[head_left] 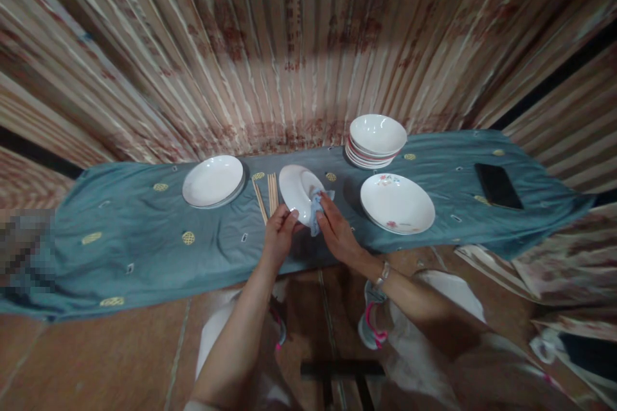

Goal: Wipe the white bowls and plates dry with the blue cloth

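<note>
A white plate [295,187] is held tilted above the middle of the cloth-covered table. My left hand [279,234] grips its lower left rim, thumb on top. My right hand [336,229] is closed on a light blue cloth [315,211] and presses it against the plate's right side. Just left of the plate lie several wooden chopsticks [272,191], partly hidden behind it and my left hand. To the right rests a white oval dish [398,204] with a floral pattern. My right palm and part of the cloth are hidden.
White plates [213,181] are stacked at the left. Several bowls [378,136] stand stacked at the back right. A black phone [498,186] lies near the right end of the green tablecloth [159,256]. Behind the table hangs a patterned curtain [270,57].
</note>
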{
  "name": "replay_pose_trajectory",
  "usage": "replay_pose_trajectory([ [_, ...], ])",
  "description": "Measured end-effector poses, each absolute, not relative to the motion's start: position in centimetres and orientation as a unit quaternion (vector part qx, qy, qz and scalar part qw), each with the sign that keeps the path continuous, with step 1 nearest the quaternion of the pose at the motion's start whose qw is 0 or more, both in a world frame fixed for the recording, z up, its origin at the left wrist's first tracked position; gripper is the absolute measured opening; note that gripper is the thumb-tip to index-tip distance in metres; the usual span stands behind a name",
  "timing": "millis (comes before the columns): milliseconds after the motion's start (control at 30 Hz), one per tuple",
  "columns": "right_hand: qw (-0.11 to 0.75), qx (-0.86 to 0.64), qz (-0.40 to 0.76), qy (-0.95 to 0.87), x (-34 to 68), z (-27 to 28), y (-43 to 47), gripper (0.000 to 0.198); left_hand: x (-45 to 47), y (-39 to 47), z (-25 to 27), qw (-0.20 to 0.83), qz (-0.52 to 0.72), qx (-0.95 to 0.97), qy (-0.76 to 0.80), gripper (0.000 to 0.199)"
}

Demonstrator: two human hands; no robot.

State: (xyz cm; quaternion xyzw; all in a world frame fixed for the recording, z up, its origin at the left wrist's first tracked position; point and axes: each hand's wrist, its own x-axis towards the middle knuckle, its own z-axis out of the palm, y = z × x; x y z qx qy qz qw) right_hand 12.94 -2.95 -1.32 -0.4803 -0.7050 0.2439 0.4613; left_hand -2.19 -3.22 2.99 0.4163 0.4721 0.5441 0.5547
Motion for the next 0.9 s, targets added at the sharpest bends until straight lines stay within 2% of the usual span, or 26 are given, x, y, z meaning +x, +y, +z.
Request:
replay_pose_trajectory([
  [333,0.464,-0.47,0.253,-0.706,12.9,1.5,-0.5,0.057,-1.3,-3.9,3.9,0.507,0.511,0.534,0.444,0.03],
  [533,0.474,-0.462,0.241,-0.71,12.7,2.2,0.9,0.058,-1.2,-4.1,3.5,0.52,0.508,0.528,0.439,0.027],
  [900,0.471,-0.497,0.26,-0.68,13.6,-0.8,3.4,0.055,-1.1,-3.9,3.4,0.558,0.512,0.484,0.439,0.035],
])
